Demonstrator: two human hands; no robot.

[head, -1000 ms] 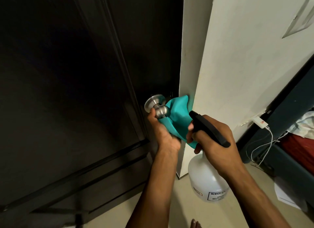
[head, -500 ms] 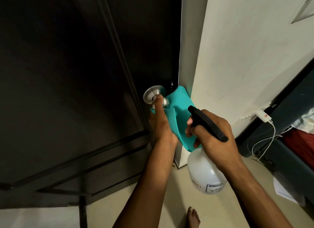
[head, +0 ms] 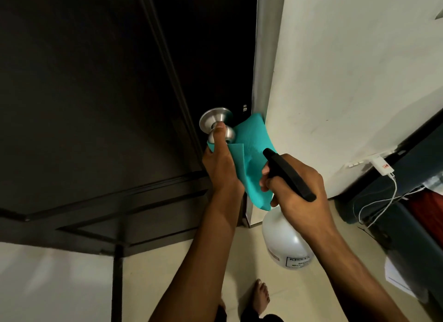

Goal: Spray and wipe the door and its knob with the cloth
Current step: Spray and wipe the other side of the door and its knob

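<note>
- Pale floor tiles (head: 182,269) run under a dark panelled door (head: 84,93) that stands beside a white wall (head: 347,69), seen from above through a wide lens.
- The metal knob (head: 217,127) sits at the door's right edge, close to the frame.
- The left hand (head: 221,168) holds a teal cloth (head: 254,158) against the knob: the thumb lies along the top of the knob's neck, the other fingers curl underneath with the cloth bunched in them.
- Most of the cloth hangs loose to the right, trailing down between the two hands and brushing the wall's edge.
- The right hand (head: 297,189) grips the black trigger head of a spray bottle (head: 285,245), fingers wrapped round it; the white bottle hangs below the fist, its nozzle aimed roughly toward the cloth and knob.
- A bare foot (head: 261,295) stands on the tiles below the bottle.
- To the right a white charger and cable (head: 383,189) hang from a wall socket, near dark furniture.
- Risks, as I judge them: the bare thumb smears the metal it should be cleaning; the loose cloth tail could miss the knob's far side, leaving it unwiped; a squeeze now would mostly wet the cloth or the left hand; stray spray drifting right could reach the socket; drips on the tiles could make them slippery under the foot.
</note>
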